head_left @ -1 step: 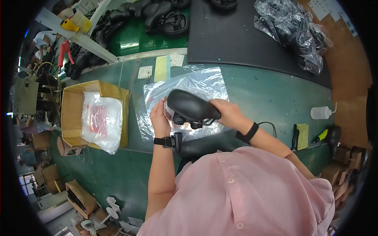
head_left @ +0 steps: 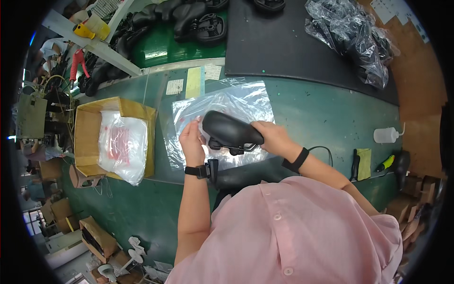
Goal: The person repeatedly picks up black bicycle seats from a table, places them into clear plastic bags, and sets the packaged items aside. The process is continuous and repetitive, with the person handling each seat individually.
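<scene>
On the green worktop (head_left: 312,104), a clear plastic bag (head_left: 255,97) is spread. Over it, the black bicycle saddle (head_left: 224,127) is grasped at its nose by the right hand (head_left: 274,137). Whether film is pinched by the left hand's (head_left: 191,142) curled fingers cannot be told. The film could be torn if it is snagged by the rails (head_left: 249,147).

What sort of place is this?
Likely a factory workshop: black bicycle saddles piled at the back, a cardboard box of clear plastic bags, and a red-handled tool on the left.
</scene>
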`<action>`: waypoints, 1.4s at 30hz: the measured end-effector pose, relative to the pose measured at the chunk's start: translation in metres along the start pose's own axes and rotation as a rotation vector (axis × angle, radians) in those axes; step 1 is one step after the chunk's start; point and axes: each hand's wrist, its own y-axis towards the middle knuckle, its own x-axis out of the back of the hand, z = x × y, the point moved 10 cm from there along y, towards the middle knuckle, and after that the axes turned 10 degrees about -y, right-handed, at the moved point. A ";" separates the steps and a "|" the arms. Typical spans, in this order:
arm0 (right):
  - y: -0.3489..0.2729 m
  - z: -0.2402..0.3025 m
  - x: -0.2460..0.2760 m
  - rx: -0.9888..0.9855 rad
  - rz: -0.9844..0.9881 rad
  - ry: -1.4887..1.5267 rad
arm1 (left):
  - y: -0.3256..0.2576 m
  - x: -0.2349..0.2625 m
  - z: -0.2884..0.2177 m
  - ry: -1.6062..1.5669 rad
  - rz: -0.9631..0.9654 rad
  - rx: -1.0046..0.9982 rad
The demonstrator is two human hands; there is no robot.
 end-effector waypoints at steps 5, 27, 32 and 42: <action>-0.022 -0.036 -0.039 -0.383 0.252 0.367 | -0.095 -0.126 -0.058 0.817 0.677 -0.355; 0.072 -0.268 0.212 -0.335 -1.069 1.481 | -0.015 -0.019 0.053 0.730 0.497 0.013; 0.305 -0.113 0.050 -0.248 -0.163 1.408 | 0.001 0.043 0.092 0.667 0.344 0.241; 0.484 -0.124 -0.084 -0.752 -0.635 2.101 | 0.008 0.045 0.103 0.628 0.343 0.380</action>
